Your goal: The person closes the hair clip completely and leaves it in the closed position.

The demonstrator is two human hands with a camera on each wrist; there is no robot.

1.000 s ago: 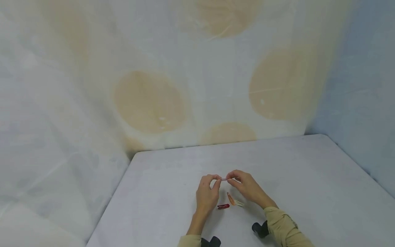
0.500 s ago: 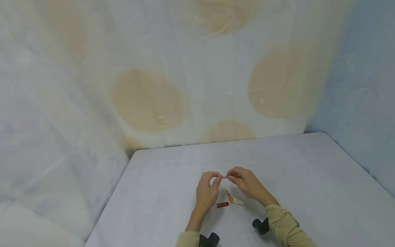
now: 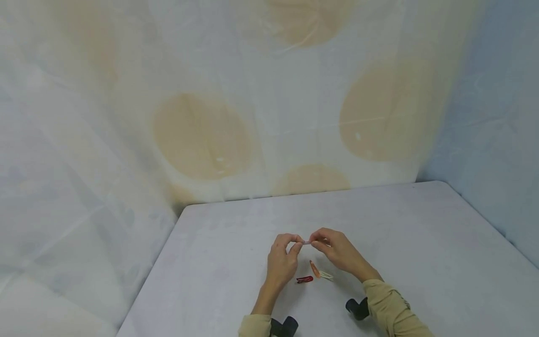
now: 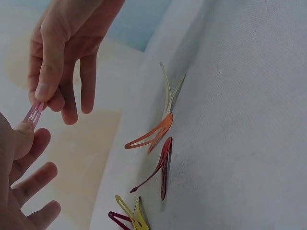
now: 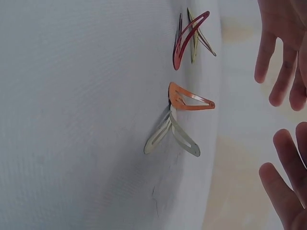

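Nearest the person, 2 tan sleeves and black wrist mounts at the table edge. Just beyond, loose snap hair clips lie on the cloth: a red clip, an orange clip touching a cream clip at their narrow ends; the left wrist view adds a yellow clip beside the red clip, on the side away from the orange one. Above and beyond the orange clip, a pink clip is held off the table between both hands: left hand grip pinches 1 end, right hand grip pinches the other, thumb and forefinger each. Change over the last second: hands drew closer together, less of the pink clip showing between the fingertips; loose clips unmoved. Judgement: the clip is being flexed or snapped, not yet set down.
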